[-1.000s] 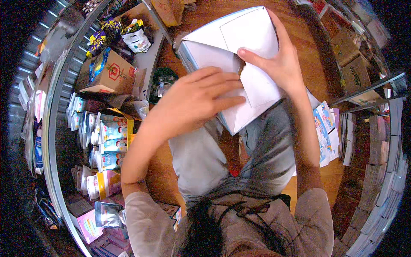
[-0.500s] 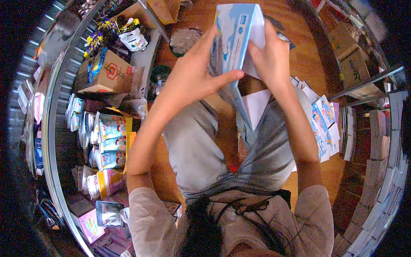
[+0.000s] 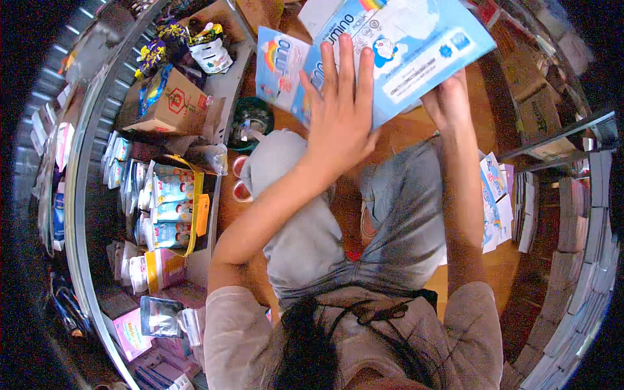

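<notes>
A light-blue and white printed cardboard box [image 3: 422,49], with a rainbow and a cartoon figure on it, is held up above my knees. One of its panels [image 3: 281,68] sticks out at the left, so it looks partly unfolded. My left hand [image 3: 339,120] lies flat across the front of the box, its fingers stretched out and slightly apart. Under the lower right edge, my right hand [image 3: 448,104] grips the box from below, with some of its fingers hidden behind the cardboard. The top of the box runs out of view.
At left, a shelf carries a brown carton [image 3: 166,107], a yellow-edged holder [image 3: 195,218] of blue packets and a clear pouch [image 3: 160,316]. Flat printed cardboard pieces [image 3: 495,205] lie on the floor at right. Beyond them stand stacked bundles [image 3: 572,240]. A dark green basket [image 3: 252,120] stands near my left knee.
The box has turned from edge-on to show its broad printed face, spreading wider and tilting. My left hand has moved from its left side onto the front; my right hand has shifted rightward and lower.
</notes>
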Demonstrator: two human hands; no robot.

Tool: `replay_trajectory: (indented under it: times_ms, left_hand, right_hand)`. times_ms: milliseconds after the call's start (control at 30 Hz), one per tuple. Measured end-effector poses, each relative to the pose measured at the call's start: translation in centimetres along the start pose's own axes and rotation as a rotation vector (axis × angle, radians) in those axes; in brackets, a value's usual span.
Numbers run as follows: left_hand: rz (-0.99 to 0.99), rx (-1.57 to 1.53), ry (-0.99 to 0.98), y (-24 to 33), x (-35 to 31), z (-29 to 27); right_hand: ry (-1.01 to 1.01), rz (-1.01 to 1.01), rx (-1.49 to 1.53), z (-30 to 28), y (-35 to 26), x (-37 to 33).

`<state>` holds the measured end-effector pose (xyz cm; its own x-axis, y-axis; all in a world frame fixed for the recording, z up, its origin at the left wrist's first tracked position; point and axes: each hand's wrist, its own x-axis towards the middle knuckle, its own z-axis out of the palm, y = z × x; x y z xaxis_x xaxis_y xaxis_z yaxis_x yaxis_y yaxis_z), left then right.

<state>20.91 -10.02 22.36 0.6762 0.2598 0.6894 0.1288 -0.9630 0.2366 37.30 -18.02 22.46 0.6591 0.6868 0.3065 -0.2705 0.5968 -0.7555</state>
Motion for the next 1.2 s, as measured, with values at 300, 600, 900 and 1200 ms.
replay_trajectory:
  times_ms: [300, 600, 900, 1200]
  left_hand:
    - [0.034, 0.154, 0.069, -1.8, 0.1, 0.2]
    - [0.401, -0.067, -0.052, 0.8, 0.0, 2.2]
    - [0.29, -0.143, -0.189, -1.8, -0.5, 0.0]
    - [0.294, -0.054, -0.379, -2.7, -0.7, 0.3]
  right_hand:
    - [-0.515, 0.03, -0.201, 1.0, -0.8, -3.8]
    - [0.35, -0.236, -0.157, -0.4, -3.5, -6.6]
    - [0.615, -0.578, 0.217, -18.7, -13.7, -19.9]
    - [1.129, 0.265, 0.221, -42.1, -0.4, -38.6]
